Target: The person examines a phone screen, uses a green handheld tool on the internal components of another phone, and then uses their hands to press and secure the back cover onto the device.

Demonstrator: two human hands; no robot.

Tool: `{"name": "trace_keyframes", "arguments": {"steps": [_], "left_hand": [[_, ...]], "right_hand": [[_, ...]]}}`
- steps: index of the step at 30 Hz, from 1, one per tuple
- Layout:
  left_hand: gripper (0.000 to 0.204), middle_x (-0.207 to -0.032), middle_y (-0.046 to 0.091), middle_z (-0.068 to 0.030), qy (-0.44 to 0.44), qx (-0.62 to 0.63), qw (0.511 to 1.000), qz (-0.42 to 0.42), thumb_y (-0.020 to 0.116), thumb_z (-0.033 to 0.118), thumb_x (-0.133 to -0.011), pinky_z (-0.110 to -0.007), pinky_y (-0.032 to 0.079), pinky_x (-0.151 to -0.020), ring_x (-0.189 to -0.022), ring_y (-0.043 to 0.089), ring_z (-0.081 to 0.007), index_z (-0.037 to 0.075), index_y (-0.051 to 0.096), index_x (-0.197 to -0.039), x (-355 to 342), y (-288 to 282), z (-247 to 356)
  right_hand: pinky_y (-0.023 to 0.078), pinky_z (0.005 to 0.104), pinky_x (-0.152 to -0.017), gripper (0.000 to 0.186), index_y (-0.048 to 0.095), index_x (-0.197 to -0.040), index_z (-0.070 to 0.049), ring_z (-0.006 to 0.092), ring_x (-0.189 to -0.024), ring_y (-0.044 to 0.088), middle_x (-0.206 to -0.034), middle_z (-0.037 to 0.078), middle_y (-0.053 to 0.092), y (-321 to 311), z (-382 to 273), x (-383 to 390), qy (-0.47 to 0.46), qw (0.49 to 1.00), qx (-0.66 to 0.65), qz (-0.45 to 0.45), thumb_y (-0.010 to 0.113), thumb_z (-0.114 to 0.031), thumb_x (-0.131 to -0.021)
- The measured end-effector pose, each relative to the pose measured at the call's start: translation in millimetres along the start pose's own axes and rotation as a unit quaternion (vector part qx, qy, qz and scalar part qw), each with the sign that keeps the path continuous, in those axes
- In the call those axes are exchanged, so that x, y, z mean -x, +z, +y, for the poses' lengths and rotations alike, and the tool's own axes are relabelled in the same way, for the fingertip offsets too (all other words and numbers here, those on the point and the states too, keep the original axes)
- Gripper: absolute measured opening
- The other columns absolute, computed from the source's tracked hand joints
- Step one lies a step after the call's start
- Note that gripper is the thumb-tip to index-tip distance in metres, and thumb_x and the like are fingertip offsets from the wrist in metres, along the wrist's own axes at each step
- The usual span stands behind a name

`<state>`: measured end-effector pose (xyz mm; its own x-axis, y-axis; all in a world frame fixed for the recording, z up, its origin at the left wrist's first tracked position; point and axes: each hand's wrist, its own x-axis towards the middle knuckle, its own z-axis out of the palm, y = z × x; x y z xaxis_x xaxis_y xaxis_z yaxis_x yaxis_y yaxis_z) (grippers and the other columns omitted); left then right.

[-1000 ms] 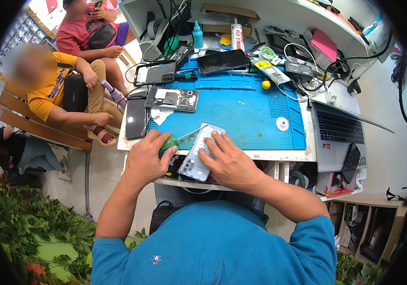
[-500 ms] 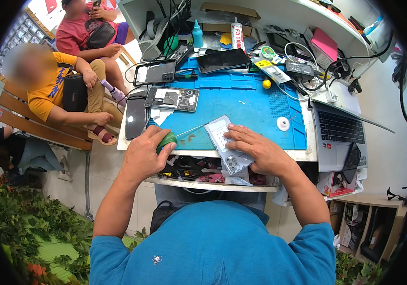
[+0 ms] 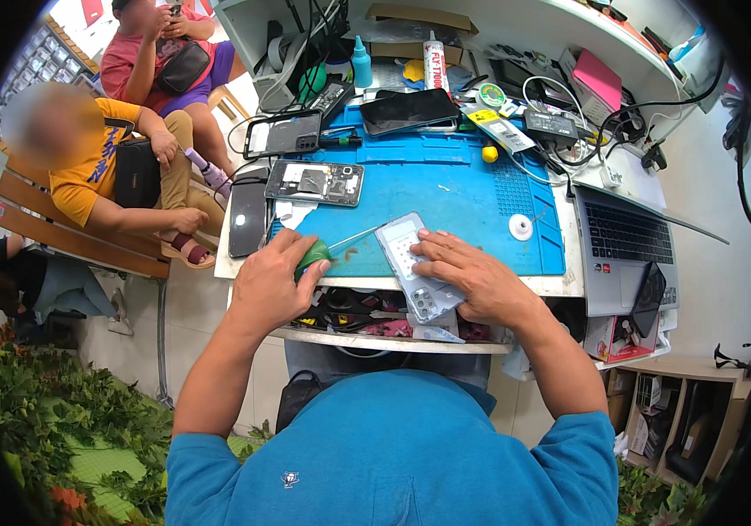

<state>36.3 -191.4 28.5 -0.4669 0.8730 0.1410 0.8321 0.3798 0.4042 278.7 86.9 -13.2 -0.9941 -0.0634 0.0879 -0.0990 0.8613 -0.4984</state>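
Observation:
My left hand [image 3: 274, 279] is closed round the green handle of a screwdriver [image 3: 313, 255]. Its thin metal shaft points right, with the tip close to the upper left corner of a pale phone [image 3: 404, 260] in a clear case. That phone lies tilted over the front edge of the blue repair mat [image 3: 445, 197], its camera cluster toward me. My right hand [image 3: 480, 279] grips its right side, fingers resting across the back and thumb hidden. Farther left on the mat is an opened phone [image 3: 315, 182] with its inner parts showing.
Beneath the mat edge, an open drawer [image 3: 393, 344] holds loose parts. A dark phone [image 3: 250, 215], a phone frame [image 3: 282, 134] and another black phone [image 3: 410, 111] lie around the mat. A laptop [image 3: 625, 245] stands at the right. Two people sit on a bench [image 3: 73, 232] at the left.
The screwdriver handle has shifted slightly right and up in my left hand. My right hand and the cased phone have barely moved. The seated person in red has raised an arm.

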Motion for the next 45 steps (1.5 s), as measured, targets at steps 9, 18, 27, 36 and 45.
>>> {"name": "trace_keyframes", "arguments": {"steps": [9,18,27,36,45], "left_hand": [[0.037,-0.124,0.080,-0.0160,-0.018,0.012,0.999,0.033,0.083,0.027,-0.107,-0.047,0.064,-0.091,-0.105,0.081,-0.0416,0.004,0.082,-0.136,16.8,-6.4,3.9],[0.037,-0.121,0.079,-0.0155,-0.065,0.016,0.998,0.007,0.083,0.028,-0.108,-0.049,0.063,-0.090,-0.106,0.080,-0.0409,0.003,0.082,-0.135,32.5,-6.5,11.5],[0.036,-0.121,0.076,-0.0152,-0.058,-0.005,0.998,0.021,0.082,0.029,-0.109,-0.050,0.063,-0.089,-0.103,0.079,-0.0415,0.003,0.082,-0.134,26.8,0.7,10.0],[0.038,-0.124,0.076,-0.0165,-0.053,0.007,0.998,0.012,0.084,0.027,-0.106,-0.049,0.063,-0.089,-0.103,0.080,-0.0416,0.003,0.082,-0.136,32.6,-12.4,8.1],[0.036,-0.123,0.077,-0.0155,-0.050,-0.001,0.999,0.009,0.085,0.027,-0.105,-0.049,0.064,-0.087,-0.102,0.080,-0.0410,0.005,0.083,-0.133,23.5,-8.2,0.8]], "right_hand": [[0.044,0.0568,-0.136,0.071,0.070,-0.152,-0.013,0.0380,-0.160,0.056,-0.165,0.014,0.065,11.8,-22.7,-5.6,-0.064,0.986,0.148,0.035,0.090,-0.011,-0.084],[0.050,0.0513,-0.122,0.053,0.076,-0.138,-0.003,0.0364,-0.129,0.068,-0.133,0.017,0.071,38.4,-55.0,-48.6,-0.106,0.975,0.167,0.097,0.087,-0.035,-0.097],[0.056,0.0514,-0.115,0.052,0.078,-0.140,-0.003,0.0398,-0.129,0.070,-0.132,0.019,0.073,45.5,-43.4,-58.4,-0.161,0.958,0.192,0.142,0.081,-0.040,-0.103],[0.059,0.0434,-0.093,0.052,0.083,-0.133,0.000,0.0314,-0.102,0.071,-0.109,0.013,0.074,62.7,-60.2,-76.0,-0.123,0.947,0.237,0.180,0.077,-0.044,-0.105],[0.061,0.0427,-0.089,0.052,0.082,-0.131,-0.001,0.0299,-0.101,0.071,-0.109,0.012,0.073,66.7,-62.0,-76.9,-0.113,0.945,0.238,0.195,0.082,-0.044,-0.102]]}}
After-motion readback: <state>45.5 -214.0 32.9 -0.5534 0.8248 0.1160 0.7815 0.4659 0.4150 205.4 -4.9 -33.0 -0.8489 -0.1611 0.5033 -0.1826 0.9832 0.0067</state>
